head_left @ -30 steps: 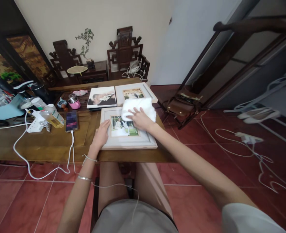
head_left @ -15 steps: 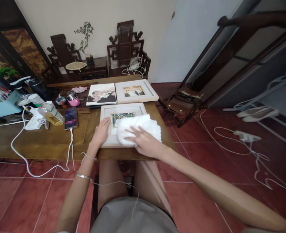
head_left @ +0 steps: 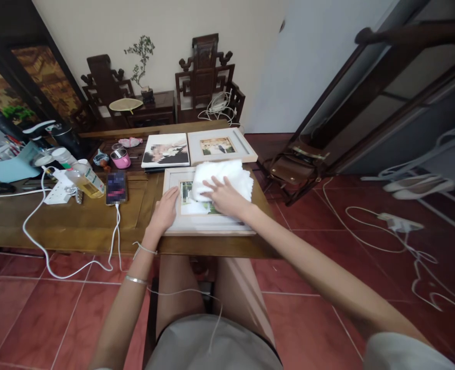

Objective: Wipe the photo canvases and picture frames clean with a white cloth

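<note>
A light wooden picture frame (head_left: 212, 226) with a pale mat and a photo lies face up at the table's near edge. My left hand (head_left: 166, 209) rests on its left side, fingers stretched out over the border. On the right part of the frame, my right hand (head_left: 227, 197) holds a bunched white cloth (head_left: 223, 172) against the surface, its fingers spread over the fabric. The cloth hides the frame's upper right and part of the photo.
Behind lie a second framed photo (head_left: 246, 150) and a stack with a picture (head_left: 165, 150) on top. To the left are a charging phone (head_left: 116, 187), a pink cup (head_left: 121, 159), a bottle of yellowish liquid (head_left: 88, 181) and a power strip (head_left: 59, 190). A chair with a brown bag (head_left: 293, 168) stands right.
My right hand has moved the white cloth away from me over the frame, from its lower right to its upper right. The frame's lower edge now shows more. My left hand stays on the left side.
</note>
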The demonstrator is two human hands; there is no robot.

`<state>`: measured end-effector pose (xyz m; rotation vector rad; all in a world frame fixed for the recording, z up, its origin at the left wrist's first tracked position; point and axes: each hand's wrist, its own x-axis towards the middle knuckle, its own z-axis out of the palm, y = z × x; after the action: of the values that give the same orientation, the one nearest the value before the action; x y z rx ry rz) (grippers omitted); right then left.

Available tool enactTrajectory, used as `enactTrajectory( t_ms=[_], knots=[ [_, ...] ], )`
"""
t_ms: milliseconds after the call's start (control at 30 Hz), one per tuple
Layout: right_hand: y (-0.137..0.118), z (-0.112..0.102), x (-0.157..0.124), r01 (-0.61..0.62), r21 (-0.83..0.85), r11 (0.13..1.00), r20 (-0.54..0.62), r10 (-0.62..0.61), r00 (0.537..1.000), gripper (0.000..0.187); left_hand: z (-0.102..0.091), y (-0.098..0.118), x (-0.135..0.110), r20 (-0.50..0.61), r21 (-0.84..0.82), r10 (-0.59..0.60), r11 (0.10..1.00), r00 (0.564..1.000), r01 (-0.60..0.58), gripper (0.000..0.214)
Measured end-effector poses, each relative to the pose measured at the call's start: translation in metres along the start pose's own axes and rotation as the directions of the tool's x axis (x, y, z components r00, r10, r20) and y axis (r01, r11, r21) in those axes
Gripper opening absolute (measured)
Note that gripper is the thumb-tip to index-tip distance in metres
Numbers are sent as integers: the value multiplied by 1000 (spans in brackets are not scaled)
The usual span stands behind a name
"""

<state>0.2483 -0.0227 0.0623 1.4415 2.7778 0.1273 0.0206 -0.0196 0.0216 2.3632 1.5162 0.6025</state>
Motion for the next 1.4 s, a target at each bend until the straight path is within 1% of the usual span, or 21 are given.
enactTrajectory(
  t_ms=[100, 167, 233, 300, 367, 433, 533, 600, 667, 733, 767, 833, 933, 1000, 1067, 1133, 1167, 1200, 1267, 1333, 1400],
  knots=[
    [-25, -16, -40, 55, 38, 998, 67, -58, 996, 56, -1, 4, -1, -18, 10, 1, 1000, 1000, -1, 52],
    [-38, -30, -63, 95, 105, 990, 109, -106, 988, 58, -2, 7, -2, -23, 26, 6, 1000, 1000, -5, 52],
    [-49, -41, -78, 155, 192, 969, 121, -180, 976, 61, -3, 8, -2, -28, 36, 4, 999, 1000, -3, 51],
    [-55, -42, -84, 200, 250, 948, 89, -228, 970, 62, -3, 8, -2, -26, 38, 0, 999, 1000, 1, 51],
    [-56, -35, -80, 206, 256, 945, 29, -220, 975, 62, -3, 8, -1, -17, 36, -4, 999, 1000, 4, 51],
    [-48, -21, -66, 175, 224, 959, -19, -175, 984, 60, -3, 7, -1, -4, 36, -4, 999, 1000, 4, 51],
    [-21, -4, -30, 76, 145, 986, -56, -68, 996, 58, -5, 9, -1, 6, 45, 1, 999, 1000, -1, 50],
    [1, 2, 1, -16, 102, 995, -86, 25, 996, 57, -7, 9, -2, 9, 51, 1, 999, 1000, -1, 49],
    [19, 4, 28, -110, 90, 990, -122, 120, 985, 57, -8, 10, -2, 10, 55, -4, 998, 1000, 3, 49],
    [27, 5, 47, -152, 91, 984, -135, 163, 977, 57, -8, 9, -2, 10, 58, -5, 998, 1000, 4, 49],
    [27, 6, 51, -139, 91, 986, -130, 151, 980, 57, -7, 9, -3, 10, 59, -4, 998, 1000, 3, 49],
    [19, 8, 48, -59, 94, 994, -102, 68, 992, 58, -6, 9, -3, 11, 61, -3, 998, 1000, 2, 50],
    [-5, 1, 16, 92, 152, 984, -36, -88, 995, 60, -5, 9, -3, 12, 66, -1, 998, 1000, 0, 52],
    [-20, -12, -15, 159, 235, 959, 13, -166, 986, 62, -5, 10, -3, 12, 76, 1, 997, 1000, -2, 53],
    [-33, -30, -44, 202, 329, 922, 67, -236, 969, 65, -5, 10, -3, 14, 86, 1, 996, 1000, -2, 53],
    [-39, -45, -64, 207, 413, 887, 128, -281, 951, 67, -5, 10, -3, 21, 92, 1, 996, 1000, -3, 52],
    [-40, -50, -70, 196, 442, 875, 152, -288, 945, 68, -6, 10, -3, 25, 94, 2, 996, 1000, -4, 52],
    [-40, -51, -72, 185, 459, 869, 166, -288, 943, 68, -7, 10, -3, 30, 95, 6, 995, 1000, -9, 51],
    [-36, -44, -66, 168, 447, 879, 151, -259, 954, 67, -8, 10, -3, 40, 88, 18, 996, 999, -21, 48],
    [-28, -30, -48, 147, 373, 916, 83, -191, 978, 64, -9, 11, -3, 50, 65, 24, 997, 998, -28, 45],
    [-19, -14, -23, 94, 269, 959, -3, -97, 995, 62, -11, 12, -4, 48, 23, 11, 1000, 999, -12, 45]
  ],
)
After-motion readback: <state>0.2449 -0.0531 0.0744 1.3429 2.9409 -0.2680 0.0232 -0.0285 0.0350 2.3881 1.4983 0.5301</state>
